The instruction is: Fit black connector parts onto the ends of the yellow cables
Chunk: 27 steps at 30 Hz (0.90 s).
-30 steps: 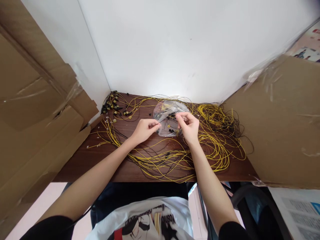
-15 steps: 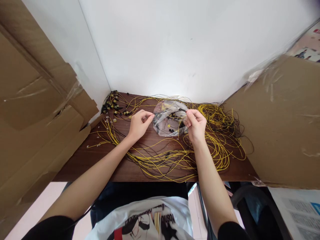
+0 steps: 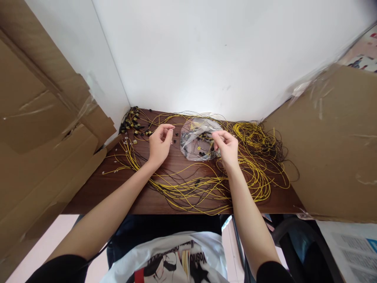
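My left hand [image 3: 160, 144] is raised over the left-middle of the table, thumb and fingers nearly together in a pinch. Something thin and dark shows at its fingertips, too small to name. Across from it, my right hand [image 3: 228, 146] is pinched on a thin black wire with a dark end, just above the right side of a clear plastic bag [image 3: 188, 155]. Small black and yellow parts lie in the bag. A few tiny black pieces [image 3: 176, 135] sit on the wood between my left hand and the bag.
Bundled yellow and black wires [image 3: 188, 188] run along the front of the brown table [image 3: 97, 196]. A tangled wire heap [image 3: 253, 137] lies at right. Black and yellow connectors [image 3: 134, 122] are piled at back left. Cardboard panels [image 3: 326, 145] flank the sides; a white wall [image 3: 212, 59] stands behind.
My left hand has drawn back left and slightly up, uncovering small black pieces on the table. My right hand has shifted a little left, still pinching the wire.
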Available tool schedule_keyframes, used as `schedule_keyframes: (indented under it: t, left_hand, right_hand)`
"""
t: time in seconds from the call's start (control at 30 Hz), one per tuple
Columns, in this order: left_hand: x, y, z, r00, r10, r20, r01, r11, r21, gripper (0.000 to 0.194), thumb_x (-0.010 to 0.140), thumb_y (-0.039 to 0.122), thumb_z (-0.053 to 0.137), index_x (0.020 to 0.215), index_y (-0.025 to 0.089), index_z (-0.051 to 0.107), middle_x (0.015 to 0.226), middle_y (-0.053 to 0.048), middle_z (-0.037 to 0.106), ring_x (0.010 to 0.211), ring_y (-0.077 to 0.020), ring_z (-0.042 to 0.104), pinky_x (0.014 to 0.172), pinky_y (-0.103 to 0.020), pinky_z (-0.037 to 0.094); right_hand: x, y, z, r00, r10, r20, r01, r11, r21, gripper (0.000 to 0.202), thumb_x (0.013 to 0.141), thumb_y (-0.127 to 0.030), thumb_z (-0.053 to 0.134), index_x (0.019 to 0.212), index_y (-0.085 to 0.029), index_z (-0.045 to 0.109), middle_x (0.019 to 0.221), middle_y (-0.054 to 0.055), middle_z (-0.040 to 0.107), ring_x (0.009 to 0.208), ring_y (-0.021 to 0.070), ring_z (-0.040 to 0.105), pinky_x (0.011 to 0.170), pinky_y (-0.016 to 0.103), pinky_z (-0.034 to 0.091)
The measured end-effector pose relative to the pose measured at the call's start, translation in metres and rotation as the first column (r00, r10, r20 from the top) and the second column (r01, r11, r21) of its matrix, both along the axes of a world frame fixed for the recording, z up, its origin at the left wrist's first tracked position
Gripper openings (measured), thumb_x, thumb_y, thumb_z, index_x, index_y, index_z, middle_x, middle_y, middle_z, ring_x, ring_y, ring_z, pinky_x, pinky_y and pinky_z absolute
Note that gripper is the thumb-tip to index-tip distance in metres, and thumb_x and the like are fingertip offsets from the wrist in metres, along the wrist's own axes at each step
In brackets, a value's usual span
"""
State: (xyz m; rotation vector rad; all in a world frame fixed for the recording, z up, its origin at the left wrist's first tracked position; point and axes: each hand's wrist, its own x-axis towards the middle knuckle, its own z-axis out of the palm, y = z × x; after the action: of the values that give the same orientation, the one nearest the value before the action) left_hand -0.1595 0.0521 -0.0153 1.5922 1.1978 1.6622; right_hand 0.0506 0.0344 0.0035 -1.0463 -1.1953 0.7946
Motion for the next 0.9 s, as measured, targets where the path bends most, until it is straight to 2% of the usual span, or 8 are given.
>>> schedule_keyframes:
  t: [0.1, 0.2, 0.33, 0.5, 0.6, 0.7, 0.8, 0.9]
  left_hand:
    - [0.0006, 0.0012, -0.0006, 0.996, -0.051, 0.067, 0.052, 0.999, -0.007, 0.012, 0.083, 0.023, 0.052, 0.09, 0.016, 0.059, 0.058, 0.004, 0.047, 0.047, -0.0077, 0.049, 0.048, -0.019, 0.042]
    - [0.0013, 0.0012, -0.0008, 0.995, -0.062, 0.072, 0.063, 0.998, -0.009, 0.011, 0.082, 0.022, 0.052, 0.089, 0.016, 0.059, 0.058, 0.004, 0.047, 0.047, -0.0072, 0.049, 0.048, -0.018, 0.041]
    - [0.0014, 0.0, 0.0002, 0.997, -0.059, 0.053, 0.06, 0.998, -0.009, 0.011, 0.082, 0.021, 0.052, 0.089, 0.016, 0.06, 0.059, 0.004, 0.047, 0.047, -0.0064, 0.047, 0.047, -0.017, 0.039]
    - [0.0006, 0.0, 0.0004, 0.998, -0.042, 0.05, 0.043, 0.999, -0.022, 0.012, 0.082, 0.021, 0.052, 0.088, 0.016, 0.061, 0.058, 0.003, 0.047, 0.047, -0.0066, 0.045, 0.045, -0.017, 0.039]
    - [0.0005, 0.0009, -0.0002, 0.997, -0.042, 0.068, 0.045, 0.998, -0.032, 0.011, 0.082, 0.021, 0.053, 0.088, 0.016, 0.061, 0.058, 0.004, 0.046, 0.048, -0.0065, 0.045, 0.045, -0.017, 0.039]
    - [0.001, 0.0013, 0.0, 0.992, -0.066, 0.105, 0.071, 0.996, -0.049, 0.011, 0.081, 0.022, 0.053, 0.088, 0.016, 0.06, 0.058, 0.004, 0.047, 0.047, -0.0066, 0.045, 0.045, -0.017, 0.039]
    - [0.0022, 0.0005, 0.0015, 0.983, -0.132, 0.125, 0.143, 0.986, -0.087, 0.013, 0.081, 0.024, 0.053, 0.089, 0.016, 0.059, 0.059, 0.002, 0.053, 0.048, -0.0075, 0.047, 0.046, -0.018, 0.039]
    - [0.0036, -0.0017, 0.0023, 0.974, -0.224, 0.039, 0.227, 0.966, -0.125, 0.015, 0.082, 0.028, 0.054, 0.081, 0.014, 0.06, 0.065, -0.002, 0.062, 0.057, -0.0102, 0.054, 0.055, -0.021, 0.043]
  right_hand:
    - [-0.001, -0.001, -0.0034, 0.984, 0.146, 0.098, -0.134, 0.983, -0.124, 0.022, 0.073, -0.039, 0.067, 0.075, -0.017, 0.061, 0.048, -0.005, 0.05, 0.044, 0.0087, 0.044, 0.046, 0.023, 0.036]
    - [-0.0029, -0.0028, -0.0053, 0.927, 0.308, 0.215, -0.261, 0.94, -0.219, 0.024, 0.075, -0.04, 0.065, 0.079, -0.016, 0.062, 0.057, -0.001, 0.059, 0.052, 0.0112, 0.053, 0.054, 0.025, 0.042]
    - [-0.0056, -0.0067, -0.0011, 0.824, 0.4, 0.403, -0.328, 0.915, -0.237, 0.027, 0.074, -0.041, 0.066, 0.085, -0.016, 0.064, 0.074, 0.003, 0.066, 0.065, 0.0136, 0.058, 0.063, 0.026, 0.044]
    - [-0.0055, -0.0091, 0.0012, 0.725, 0.512, 0.461, -0.42, 0.859, -0.293, 0.035, 0.068, -0.036, 0.072, 0.095, -0.016, 0.062, 0.074, 0.0, 0.064, 0.065, 0.0122, 0.056, 0.06, 0.025, 0.04]
    - [-0.0043, -0.0079, -0.001, 0.712, 0.509, 0.483, -0.412, 0.861, -0.299, 0.025, 0.071, -0.03, 0.068, 0.091, -0.016, 0.063, 0.077, 0.001, 0.064, 0.067, 0.0121, 0.056, 0.059, 0.024, 0.039]
    - [-0.0038, -0.006, -0.0026, 0.742, 0.459, 0.488, -0.37, 0.888, -0.273, 0.016, 0.074, -0.029, 0.065, 0.083, -0.016, 0.064, 0.077, 0.002, 0.063, 0.069, 0.0125, 0.056, 0.061, 0.025, 0.04]
    - [-0.0038, -0.0047, -0.0031, 0.786, 0.416, 0.457, -0.336, 0.908, -0.25, 0.015, 0.074, -0.029, 0.064, 0.081, -0.016, 0.064, 0.075, 0.002, 0.064, 0.066, 0.0121, 0.054, 0.062, 0.025, 0.041]
    - [-0.0042, -0.0042, -0.0033, 0.822, 0.38, 0.423, -0.314, 0.924, -0.22, 0.016, 0.074, -0.03, 0.064, 0.082, -0.016, 0.065, 0.074, 0.001, 0.063, 0.065, 0.0116, 0.054, 0.063, 0.026, 0.042]
